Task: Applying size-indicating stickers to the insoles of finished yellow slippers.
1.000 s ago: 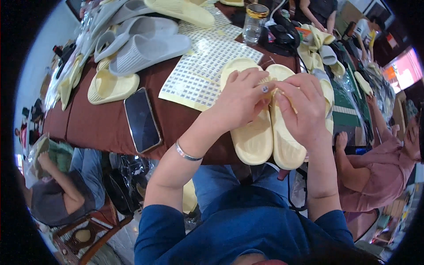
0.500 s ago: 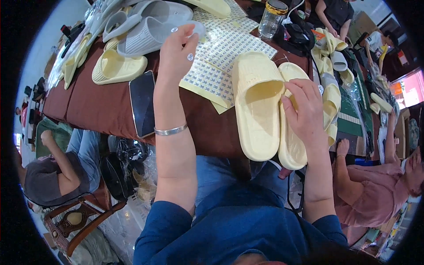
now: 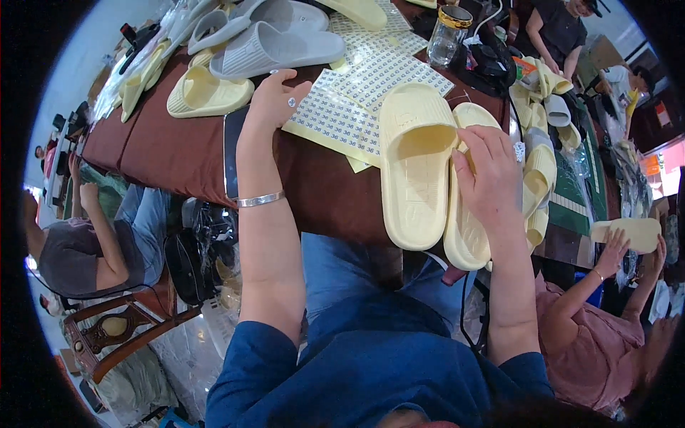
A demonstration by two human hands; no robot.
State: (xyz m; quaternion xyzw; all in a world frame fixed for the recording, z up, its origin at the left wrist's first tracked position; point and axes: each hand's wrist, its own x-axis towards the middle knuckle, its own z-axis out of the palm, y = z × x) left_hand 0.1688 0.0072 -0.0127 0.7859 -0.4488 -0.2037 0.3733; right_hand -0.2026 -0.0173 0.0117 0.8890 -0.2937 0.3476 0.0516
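Note:
My right hand (image 3: 492,171) grips the strap of a cream slipper (image 3: 467,225), its fingers over the top edge and its thumb at the opening. Against its left side lies another cream slipper (image 3: 415,171), toe end away from me. My left hand (image 3: 270,103) is raised over the table's near side with fingers apart. Small round white stickers cling to it, one near a fingertip and one by the thumb. To its right, sheets of printed round stickers (image 3: 335,118) lie overlapping. A dark phone (image 3: 230,153) is partly hidden behind my left forearm.
Grey slippers (image 3: 278,53) and a cream slipper (image 3: 210,93) lie at the far left on the brown cloth (image 3: 321,185). A glass jar (image 3: 448,36) stands at the back. More slippers (image 3: 539,171) are heaped at right. A co-worker's hands (image 3: 621,253) hold a pale slipper.
My left hand has moved slightly left and down, off the grey slipper. My right hand keeps its hold on the cream slipper. At right, a co-worker has lifted a pale slipper.

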